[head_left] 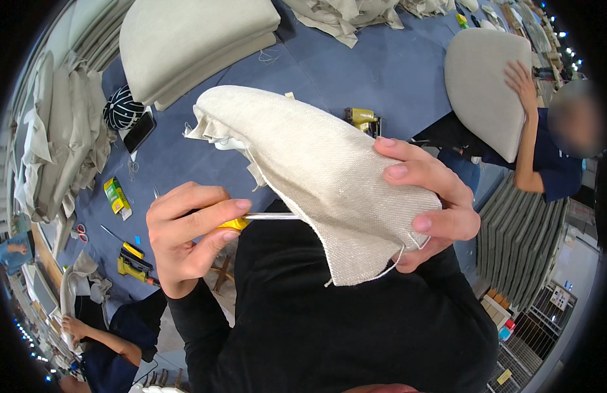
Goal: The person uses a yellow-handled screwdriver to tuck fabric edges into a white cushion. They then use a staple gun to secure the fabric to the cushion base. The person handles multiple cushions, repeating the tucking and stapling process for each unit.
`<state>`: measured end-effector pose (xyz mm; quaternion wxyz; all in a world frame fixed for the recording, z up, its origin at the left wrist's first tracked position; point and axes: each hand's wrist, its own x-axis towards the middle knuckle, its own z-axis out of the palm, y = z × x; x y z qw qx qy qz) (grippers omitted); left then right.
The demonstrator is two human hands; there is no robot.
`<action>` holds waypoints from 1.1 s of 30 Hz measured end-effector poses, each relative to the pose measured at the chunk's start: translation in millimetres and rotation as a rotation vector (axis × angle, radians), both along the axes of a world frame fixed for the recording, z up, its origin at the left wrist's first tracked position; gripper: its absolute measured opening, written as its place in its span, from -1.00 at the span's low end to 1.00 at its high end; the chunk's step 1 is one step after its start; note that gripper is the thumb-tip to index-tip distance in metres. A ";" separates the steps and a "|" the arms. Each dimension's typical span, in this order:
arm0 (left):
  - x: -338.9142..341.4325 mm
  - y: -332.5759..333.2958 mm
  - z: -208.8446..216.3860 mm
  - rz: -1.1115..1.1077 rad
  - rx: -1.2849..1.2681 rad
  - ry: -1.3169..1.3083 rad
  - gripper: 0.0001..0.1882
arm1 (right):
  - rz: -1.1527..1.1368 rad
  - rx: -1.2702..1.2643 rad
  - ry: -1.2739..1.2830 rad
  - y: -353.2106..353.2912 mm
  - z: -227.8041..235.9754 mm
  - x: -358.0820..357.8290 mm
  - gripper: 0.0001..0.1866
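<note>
your left hand [189,229] pinches a yellow-handled tool [271,216], its shaft meeting the left edge of the beige cloth-covered piece [303,150]; your right hand [441,203] grips the piece's near right end. held up before the blue table [316,72], it looks light — soft, grippy cloth, likely stiffer inside — so hold its fuller body, not the fraying edge.

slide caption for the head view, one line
Left hand holding a yellow-handled tool, right hand gripping a beige cloth-covered piece.
</note>
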<state>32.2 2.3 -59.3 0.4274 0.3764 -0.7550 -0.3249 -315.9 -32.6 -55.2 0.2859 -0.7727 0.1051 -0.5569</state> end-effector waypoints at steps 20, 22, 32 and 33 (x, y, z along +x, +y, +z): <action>118.3 155.1 -331.0 0.868 0.732 0.277 -0.58 | 0.106 0.146 0.083 -1.1 23.5 39.2 0.14; 122.4 160.9 -361.1 0.992 0.762 0.302 -0.59 | 0.070 0.126 0.237 -1.9 38.6 45.3 0.23; 47.6 89.6 -42.7 0.612 0.358 0.623 -0.23 | -0.386 0.419 0.379 5.1 15.4 34.5 0.04; 29.3 90.1 -6.9 0.408 0.237 0.570 -0.15 | -0.410 0.406 0.374 5.6 14.9 36.7 0.03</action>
